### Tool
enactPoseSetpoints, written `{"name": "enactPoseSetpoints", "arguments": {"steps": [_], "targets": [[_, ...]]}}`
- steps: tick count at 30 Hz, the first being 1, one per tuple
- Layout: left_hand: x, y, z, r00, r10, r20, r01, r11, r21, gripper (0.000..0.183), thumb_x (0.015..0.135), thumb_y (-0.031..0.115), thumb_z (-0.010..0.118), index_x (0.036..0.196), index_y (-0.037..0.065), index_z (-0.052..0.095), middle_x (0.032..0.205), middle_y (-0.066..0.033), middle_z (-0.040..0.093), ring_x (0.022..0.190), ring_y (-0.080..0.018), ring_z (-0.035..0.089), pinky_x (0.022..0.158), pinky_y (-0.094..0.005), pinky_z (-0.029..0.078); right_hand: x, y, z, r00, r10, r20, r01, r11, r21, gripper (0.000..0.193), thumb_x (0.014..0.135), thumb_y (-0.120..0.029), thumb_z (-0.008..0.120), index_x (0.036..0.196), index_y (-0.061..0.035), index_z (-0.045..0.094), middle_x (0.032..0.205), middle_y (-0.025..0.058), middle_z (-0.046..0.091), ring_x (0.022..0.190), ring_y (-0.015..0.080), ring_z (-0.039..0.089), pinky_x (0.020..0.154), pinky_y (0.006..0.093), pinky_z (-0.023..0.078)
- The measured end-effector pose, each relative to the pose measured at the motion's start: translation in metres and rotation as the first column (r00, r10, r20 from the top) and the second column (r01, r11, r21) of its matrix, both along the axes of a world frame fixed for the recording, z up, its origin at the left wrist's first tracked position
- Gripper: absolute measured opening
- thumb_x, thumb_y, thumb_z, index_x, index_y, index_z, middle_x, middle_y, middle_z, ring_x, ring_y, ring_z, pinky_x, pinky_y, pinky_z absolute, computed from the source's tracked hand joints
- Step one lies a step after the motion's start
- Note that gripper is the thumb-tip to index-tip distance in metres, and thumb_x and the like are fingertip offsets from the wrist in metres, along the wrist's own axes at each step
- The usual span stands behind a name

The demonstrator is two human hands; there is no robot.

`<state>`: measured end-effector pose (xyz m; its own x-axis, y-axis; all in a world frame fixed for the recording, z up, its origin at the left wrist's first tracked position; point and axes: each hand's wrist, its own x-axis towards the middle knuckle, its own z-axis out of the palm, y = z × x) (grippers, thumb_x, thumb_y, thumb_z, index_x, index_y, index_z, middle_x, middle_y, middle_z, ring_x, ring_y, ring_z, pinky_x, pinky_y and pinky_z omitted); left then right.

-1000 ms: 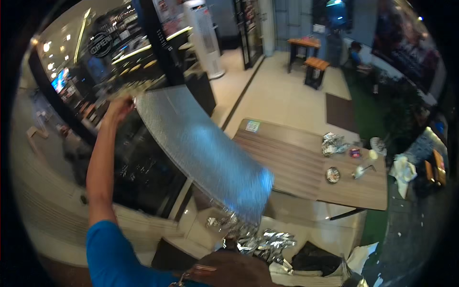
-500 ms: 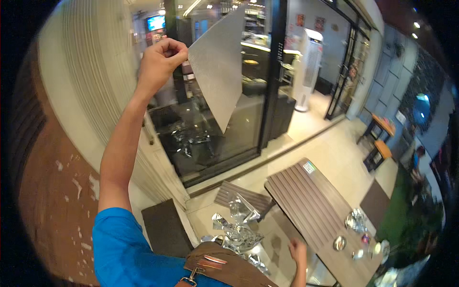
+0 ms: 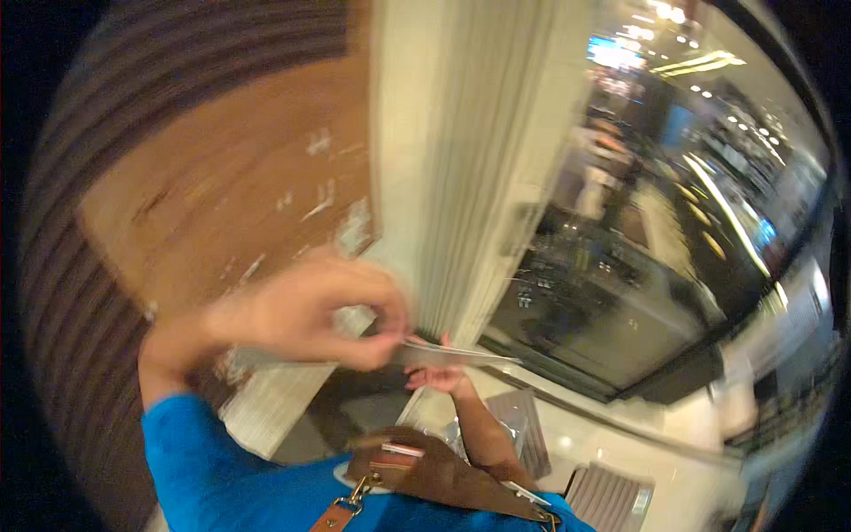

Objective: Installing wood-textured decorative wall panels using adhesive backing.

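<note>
My left hand (image 3: 310, 312) is raised in front of me, blurred, and pinches a thin silver sheet (image 3: 470, 357) that lies nearly flat and shows edge-on. My right hand (image 3: 441, 379) comes up from below and holds the same sheet near its middle, fingers under it and thumb at its top. Both arms wear blue sleeves. A brown leather bag (image 3: 434, 477) on a strap hangs at my chest just below the hands.
A brown wall panel (image 3: 222, 195) with pale scuffs fills the left. A cream ribbed column (image 3: 461, 177) stands straight ahead, with a dark glass shopfront (image 3: 612, 301) to its right. On the pale floor below are slatted seats (image 3: 612, 498).
The view has swung left toward the wall. My left hand has come down from overhead with the sheet, which now lies flat, and my right hand has risen to take hold of it.
</note>
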<state>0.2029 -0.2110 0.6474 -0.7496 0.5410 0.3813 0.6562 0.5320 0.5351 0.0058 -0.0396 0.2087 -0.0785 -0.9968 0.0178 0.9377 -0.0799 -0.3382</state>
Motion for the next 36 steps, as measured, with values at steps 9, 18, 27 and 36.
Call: {"name": "enactPoseSetpoints", "arguments": {"steps": [9,18,27,36], "targets": [[0.008,-0.007,0.029,0.919,0.394,-0.034,-0.393,0.919,0.033,0.009,0.084,0.005,0.069,0.085,0.000,0.062,0.085,-0.0110,0.066,0.079,-0.0252,0.066,0.070,-0.0314,0.053,-0.065,-0.057,0.001,0.943,0.146,-0.299,-0.080,0.972,0.221,0.054,0.087,-0.047,0.062,0.119,-0.0034,0.059,0.108,0.0162,0.062,0.098,0.0291,0.060,0.092,0.0537,0.046],[0.105,0.121,0.017,0.472,0.709,-0.524,-0.761,0.628,0.165,0.010,0.073,0.000,0.074,0.067,-0.001,0.065,0.069,-0.0111,0.066,0.065,-0.0266,0.066,0.063,-0.0376,0.056,-0.154,-0.045,0.218,0.505,-0.331,-0.797,0.078,0.937,-0.340,0.018,0.089,-0.019,0.063,0.095,-0.0021,0.062,0.084,0.0070,0.063,0.073,0.0190,0.062,0.066,0.0327,0.052],[0.164,0.294,-0.154,-0.047,0.998,0.040,-0.779,-0.062,0.624,0.014,0.069,0.006,0.080,0.069,-0.002,0.069,0.073,-0.0140,0.067,0.071,-0.0244,0.067,0.064,-0.0353,0.055,-0.115,-0.099,0.454,0.163,-0.036,-0.986,-0.188,0.980,-0.067,0.004,0.084,-0.009,0.064,0.082,-0.0055,0.063,0.071,0.0002,0.059,0.057,0.0077,0.052,0.054,0.0278,0.050],[0.087,0.183,-0.159,-0.199,0.963,0.181,-0.595,-0.266,0.758,0.031,0.092,0.021,0.065,0.115,0.001,0.060,0.108,-0.0111,0.064,0.099,-0.0182,0.062,0.082,-0.0314,0.051,-0.084,0.047,0.555,-0.224,-0.741,-0.633,-0.415,0.660,-0.626,0.012,0.085,-0.004,0.065,0.097,-0.0021,0.062,0.077,0.0001,0.061,0.071,0.0043,0.058,0.062,0.0205,0.047]]}}
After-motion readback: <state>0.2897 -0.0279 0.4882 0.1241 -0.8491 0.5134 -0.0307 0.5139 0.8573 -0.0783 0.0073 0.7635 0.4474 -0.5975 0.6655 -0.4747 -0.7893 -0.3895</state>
